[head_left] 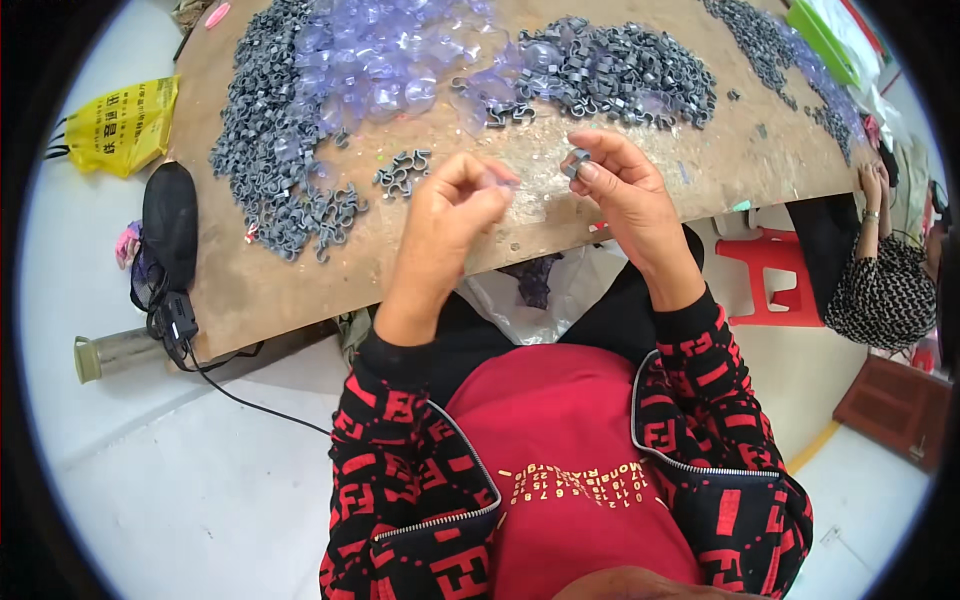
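Observation:
Above the near edge of the table, my left hand (pixel 450 215) is closed in a pinch. A bit of clear, purplish plastic shows at its fingertips, apparently a suction cup (pixel 499 179), mostly hidden and blurred. My right hand (pixel 632 190) grips a small grey plastic clip (pixel 574 163) between thumb and fingers. The two hands are apart, facing each other. A small group of loose grey clips (pixel 402 174) lies just beyond my left hand. Farther off are a heap of clear purplish suction cups (pixel 385 60) and a pile of grey clips (pixel 625 75).
More grey clips (pixel 265 130) spread along the left of the wooden table (pixel 250 300). A yellow bag (pixel 125 125), a black pouch (pixel 170 225) and a cable sit off its left edge. At right are a red stool (pixel 770 275) and another person's arm (pixel 872 215).

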